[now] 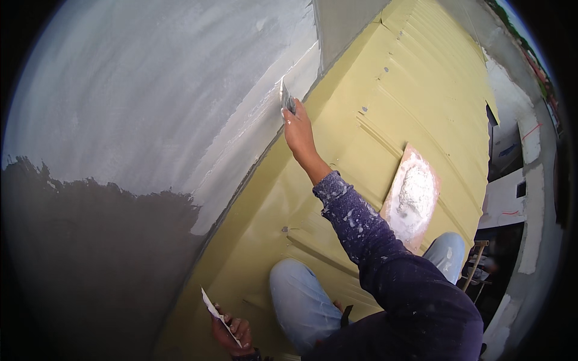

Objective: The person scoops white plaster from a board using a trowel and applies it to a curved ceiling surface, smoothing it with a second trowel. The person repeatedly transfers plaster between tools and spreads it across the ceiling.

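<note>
While the right hand (296, 127) reaches far forward with the arm at full stretch, its grip is closed around the handle of a small putty knife (285, 97), whose blade meets the wall right at the lower edge where wall and roof join. Pale wet skim coat (180, 90) covers the upper part of the wall, and a fresher, glossier band runs along that bottom edge; the dark bare render (90, 253) lower left is not yet covered. The left hand (232, 333), low and close to the body, holds a second flat blade (212, 311) in a closed grip, its edge smeared white, touching nothing else.

Judging by this, the step in hand is finishing the strip along the joint (the awkward bit, tight against the sheeting). The next stroke would call for a steady, shallow blade angle drawn along the edge without smearing onto the yellow corrugated roof (385, 108), on which the person kneels in light jeans. Fresh material waits on the wooden board (392, 204) heaped with white putty (415, 192), lying on the roof beside the right elbow, well apart from the working blade.
</note>
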The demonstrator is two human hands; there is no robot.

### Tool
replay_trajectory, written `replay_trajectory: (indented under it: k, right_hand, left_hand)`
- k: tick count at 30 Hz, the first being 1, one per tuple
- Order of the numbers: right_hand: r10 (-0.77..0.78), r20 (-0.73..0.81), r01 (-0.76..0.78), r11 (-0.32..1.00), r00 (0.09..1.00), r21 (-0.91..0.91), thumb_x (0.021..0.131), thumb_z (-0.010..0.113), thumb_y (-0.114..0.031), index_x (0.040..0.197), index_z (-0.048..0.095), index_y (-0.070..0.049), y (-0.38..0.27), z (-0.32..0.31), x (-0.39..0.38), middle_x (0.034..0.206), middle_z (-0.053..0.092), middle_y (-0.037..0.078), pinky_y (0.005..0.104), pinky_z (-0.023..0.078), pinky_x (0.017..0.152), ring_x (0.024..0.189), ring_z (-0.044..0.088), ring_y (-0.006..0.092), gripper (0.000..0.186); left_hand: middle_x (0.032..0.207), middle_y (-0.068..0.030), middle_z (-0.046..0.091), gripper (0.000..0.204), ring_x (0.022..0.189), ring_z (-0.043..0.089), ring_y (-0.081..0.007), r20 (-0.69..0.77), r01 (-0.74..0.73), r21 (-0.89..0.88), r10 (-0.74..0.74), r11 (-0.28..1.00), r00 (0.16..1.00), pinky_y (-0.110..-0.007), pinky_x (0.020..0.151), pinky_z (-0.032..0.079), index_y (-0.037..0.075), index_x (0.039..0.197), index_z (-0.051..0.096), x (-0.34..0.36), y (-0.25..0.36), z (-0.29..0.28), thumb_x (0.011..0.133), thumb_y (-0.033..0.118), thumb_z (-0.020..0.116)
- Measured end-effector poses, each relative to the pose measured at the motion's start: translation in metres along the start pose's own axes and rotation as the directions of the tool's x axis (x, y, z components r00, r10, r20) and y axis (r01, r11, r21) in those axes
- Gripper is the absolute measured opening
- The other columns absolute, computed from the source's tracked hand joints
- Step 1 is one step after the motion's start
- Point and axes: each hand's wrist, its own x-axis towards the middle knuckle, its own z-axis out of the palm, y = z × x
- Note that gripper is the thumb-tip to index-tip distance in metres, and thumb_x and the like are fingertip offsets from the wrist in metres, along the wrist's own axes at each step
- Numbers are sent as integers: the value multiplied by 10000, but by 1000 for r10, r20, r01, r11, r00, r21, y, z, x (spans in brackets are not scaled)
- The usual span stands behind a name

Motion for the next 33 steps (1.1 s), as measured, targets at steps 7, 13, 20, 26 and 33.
replay_trajectory:
  k: [7,13,20,26,33]
  right_hand:
    - [48,124,-58,995,991,84,975,443,-162,1352,410,84,-56,61,-134,1246,484,224,402,377,1019,1143,501,344,452]
    - [41,193,-62,993,980,99,896,546,-58,1364,419,37,-95,110,-239,1251,493,213,461,335,1009,1149,460,379,494]
    - [-416,747,376,896,518,238,805,624,-58,1409,451,-95,-103,54,-238,1352,480,129,492,350,1026,1204,456,350,630]
    - [-662,741,727,452,-115,517,812,656,-139,1368,521,-271,-115,-28,-185,1361,498,62,525,382,1023,1267,449,269,588]
    - [-341,909,917,388,241,-97,828,618,-66,1352,548,-208,-56,-88,-63,1379,508,71,443,426,991,1264,471,280,548]
  left_hand:
    - [858,-104,716,403,501,626,-194,-95,-50,44,54,998,994,-270,359,390,70,1259,594,-10,2,10,1063,322,347]
    - [1058,-149,701,458,766,700,-245,149,7,-41,-1,999,989,-280,493,490,82,1388,487,-18,15,-7,1065,327,274]
    - [974,-119,715,390,676,688,-207,-35,85,-131,-90,988,995,-295,476,473,89,1233,595,16,2,8,1058,340,353]
    - [990,-163,683,313,698,678,-248,341,322,-198,-243,926,908,-324,475,487,62,1220,537,63,-40,55,1050,272,378]
    - [993,-212,633,366,612,644,-249,624,171,-161,-34,972,781,-265,394,521,48,1354,415,85,-46,80,1018,195,423]
